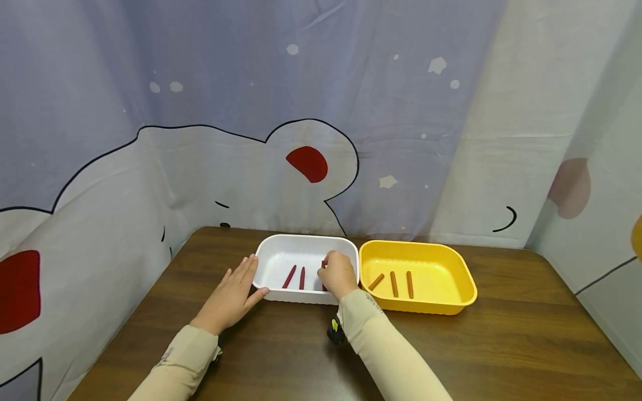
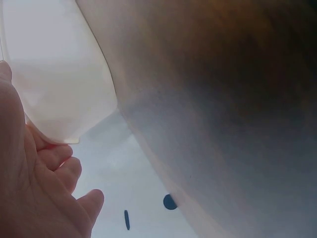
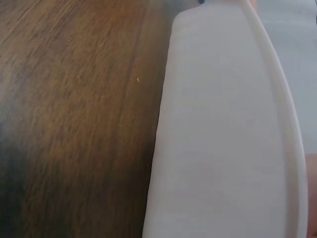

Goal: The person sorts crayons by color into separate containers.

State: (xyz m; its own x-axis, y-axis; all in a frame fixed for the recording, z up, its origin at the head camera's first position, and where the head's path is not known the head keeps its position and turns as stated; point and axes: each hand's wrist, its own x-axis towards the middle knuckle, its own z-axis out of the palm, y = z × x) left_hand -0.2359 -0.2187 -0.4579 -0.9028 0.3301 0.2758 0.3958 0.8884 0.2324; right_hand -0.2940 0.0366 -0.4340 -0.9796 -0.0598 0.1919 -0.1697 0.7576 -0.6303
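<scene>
In the head view, a white tray (image 1: 301, 297) holds dark red crayons. Two of them, a left crayon (image 1: 289, 277) and a middle crayon (image 1: 302, 278), lie apart on its floor. My right hand (image 1: 340, 275) reaches in over the near right side, its curled fingers pinching a third dark red crayon (image 1: 324, 288), partly hidden by the thumb. My left hand (image 1: 230, 298) has its fingers straight and touches the tray's left end; in the left wrist view those fingers (image 2: 67, 171) lie along the tray wall (image 2: 59, 99). In the right wrist view the tray's side (image 3: 223, 124) hides most of the hand.
A yellow tray (image 1: 426, 305) stands against the white one on the right, with orange-brown crayons (image 1: 394, 284) lying inside its left half. Both trays stand near the back edge of a brown wooden table (image 1: 281, 351). A printed curtain (image 1: 391, 122) hangs behind.
</scene>
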